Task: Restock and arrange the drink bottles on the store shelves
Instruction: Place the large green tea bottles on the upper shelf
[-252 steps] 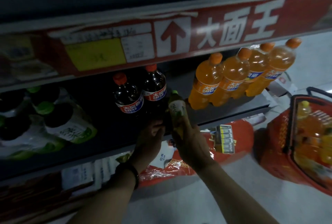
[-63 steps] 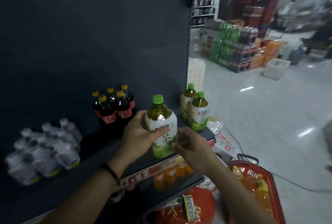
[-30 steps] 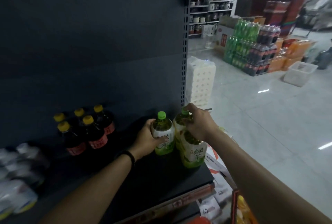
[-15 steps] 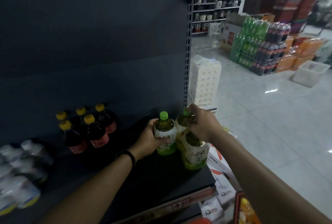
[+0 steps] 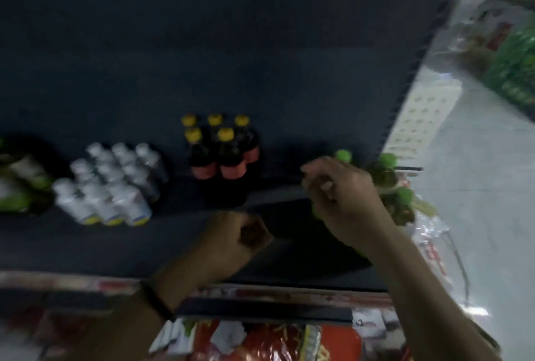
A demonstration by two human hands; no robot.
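Closest to us, red snack packets (image 5: 260,340) lie under the dark metal shelf (image 5: 115,250), and a red price strip (image 5: 260,292) runs along its front edge. The left hand (image 5: 237,240), black wristband (image 5: 157,300) at the wrist, hovers over the board curled into a fist, holding nothing. The right hand (image 5: 344,201) is apart from it, in front of the green-capped plastic drink bottles (image 5: 382,178) at the shelf's right end. It hides one bottle's body, and the blur won't let us tell whether it grips. Those bottles stand upright, caps up. Further left are dark bottles with yellow caps and red labels (image 5: 223,158), then white-capped clear bottles (image 5: 107,184). Behind rises the slotted grey upright post (image 5: 405,85).
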